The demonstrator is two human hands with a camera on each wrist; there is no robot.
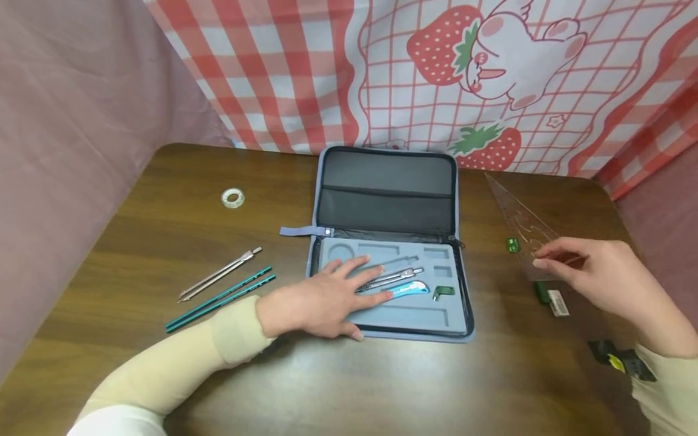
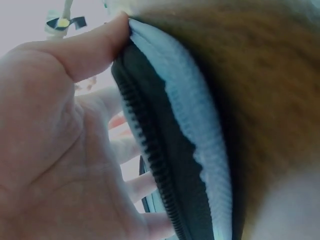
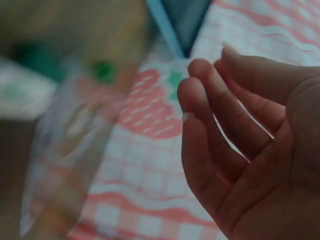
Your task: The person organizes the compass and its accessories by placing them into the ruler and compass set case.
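Note:
My left hand (image 1: 322, 303) lies palm down with spread fingers on the grey foam tray (image 1: 403, 318) of an unzipped case (image 1: 386, 166). Its thumb touches the zippered edge (image 2: 150, 135) in the left wrist view. A compass (image 1: 400, 277) and a light-blue utility knife (image 1: 410, 289) lie by its fingertips, partly covered. Beside them sits a small green piece (image 1: 444, 291). Over a clear set square (image 1: 509, 203) hovers my right hand (image 1: 605, 272), fingers loosely bent. The right wrist view shows nothing between its thumb and fingers, and the set square (image 3: 75, 135) apart from them.
Left of the case lie a metal compass (image 1: 218, 275), two teal pencils (image 1: 220, 301) and a tape roll (image 1: 232, 198). On the right are a small green block (image 1: 513, 244) and a green-and-white eraser (image 1: 557, 303). A checked strawberry cloth (image 1: 305, 66) hangs behind the table.

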